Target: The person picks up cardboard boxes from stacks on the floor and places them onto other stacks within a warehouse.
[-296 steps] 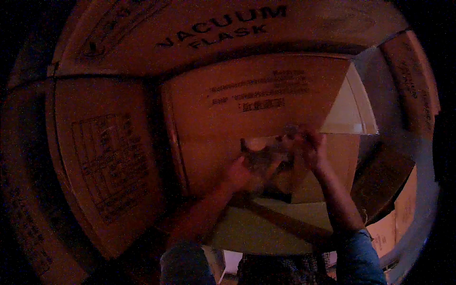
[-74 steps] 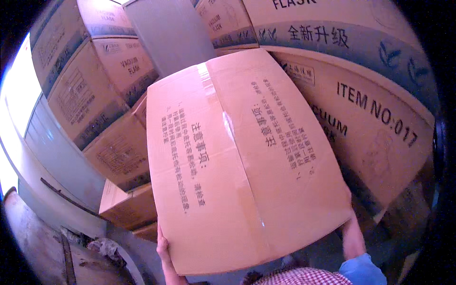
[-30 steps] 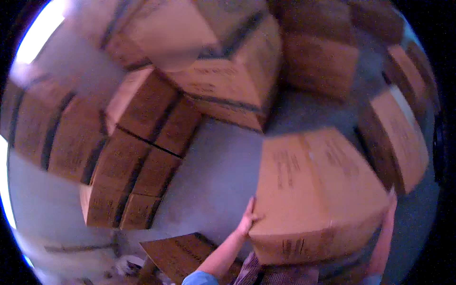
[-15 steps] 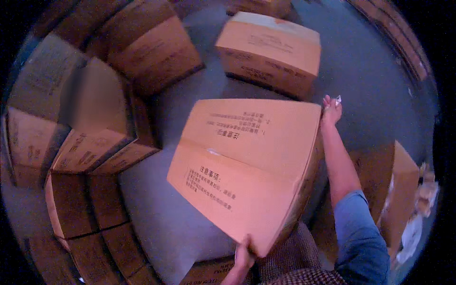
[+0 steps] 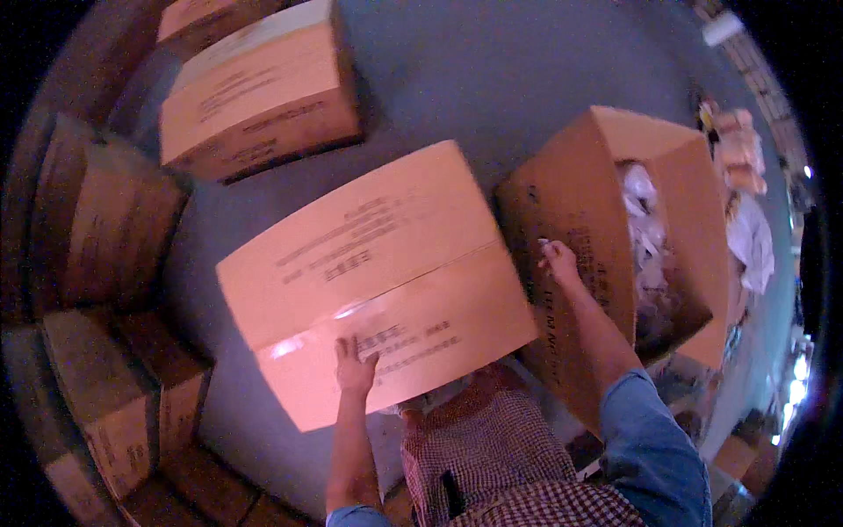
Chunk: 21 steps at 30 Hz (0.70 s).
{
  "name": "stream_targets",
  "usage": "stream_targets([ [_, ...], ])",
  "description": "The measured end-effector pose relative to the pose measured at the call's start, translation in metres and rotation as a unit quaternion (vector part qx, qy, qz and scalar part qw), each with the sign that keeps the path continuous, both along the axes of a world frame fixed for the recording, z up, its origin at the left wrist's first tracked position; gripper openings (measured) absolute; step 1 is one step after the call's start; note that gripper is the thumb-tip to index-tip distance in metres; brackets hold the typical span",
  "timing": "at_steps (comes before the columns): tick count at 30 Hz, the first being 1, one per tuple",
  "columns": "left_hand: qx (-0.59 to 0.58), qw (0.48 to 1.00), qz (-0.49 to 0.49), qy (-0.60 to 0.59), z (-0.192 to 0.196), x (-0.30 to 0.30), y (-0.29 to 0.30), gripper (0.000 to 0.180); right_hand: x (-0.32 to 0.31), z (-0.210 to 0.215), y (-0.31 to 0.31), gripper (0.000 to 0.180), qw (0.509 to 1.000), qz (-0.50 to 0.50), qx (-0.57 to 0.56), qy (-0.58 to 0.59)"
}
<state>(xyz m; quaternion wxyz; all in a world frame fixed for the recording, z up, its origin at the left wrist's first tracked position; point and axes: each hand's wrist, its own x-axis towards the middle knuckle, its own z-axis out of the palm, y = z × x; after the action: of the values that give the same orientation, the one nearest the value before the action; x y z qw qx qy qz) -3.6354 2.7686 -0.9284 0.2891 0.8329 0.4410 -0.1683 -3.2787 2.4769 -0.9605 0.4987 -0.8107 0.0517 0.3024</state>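
Observation:
A large cardboard box (image 5: 413,228) lies in front of me with its printed top up, and a strip of shiny tape marks the seam. My left hand (image 5: 356,367) is open over the near half of that top, fingers spread close to the seam; whether it presses on the cardboard I cannot tell. Off the box's right edge, my right hand (image 5: 559,262) is closed with a small white object (image 5: 543,242) at its fingertips, too small to name. Behind that hand stands an open carton (image 5: 566,198) containing crumpled pale plastic (image 5: 645,220).
Another closed box (image 5: 263,97) stands on the grey floor (image 5: 439,70) at the far left. Stacked cartons (image 5: 114,386) line the left side. White and tan wrapping material (image 5: 749,241) lies beyond the open carton on the right.
The large box, tilted and gripped by both hands before, now lies lower and turned. My right hand has come away from its edge; my left has moved onto its top. The view has swung right.

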Motion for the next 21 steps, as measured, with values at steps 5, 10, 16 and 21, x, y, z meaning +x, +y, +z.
stream_targets([
  [5, 0.011, 0.998, 0.013, 0.065, -0.015, -0.007, 0.001, 0.077, -0.012, -0.025, 0.025, 0.017, 0.980, 0.135, -0.101, -0.104],
  [10, 0.038, 0.999, 0.000, 0.033, -0.018, 0.020, -0.018, 0.073, 0.041, -0.041, 0.051, 0.021, 0.972, 0.198, -0.085, -0.096],
  [16, -0.008, 0.998, 0.040, 0.053, 0.002, 0.026, 0.000, 0.071, 0.014, -0.033, 0.057, 0.021, 0.924, 0.326, -0.173, -0.105],
  [21, 0.045, 0.999, -0.004, -0.005, -0.012, -0.016, 0.008, 0.067, -0.025, -0.006, 0.048, 0.020, 0.874, 0.412, -0.250, -0.065],
])
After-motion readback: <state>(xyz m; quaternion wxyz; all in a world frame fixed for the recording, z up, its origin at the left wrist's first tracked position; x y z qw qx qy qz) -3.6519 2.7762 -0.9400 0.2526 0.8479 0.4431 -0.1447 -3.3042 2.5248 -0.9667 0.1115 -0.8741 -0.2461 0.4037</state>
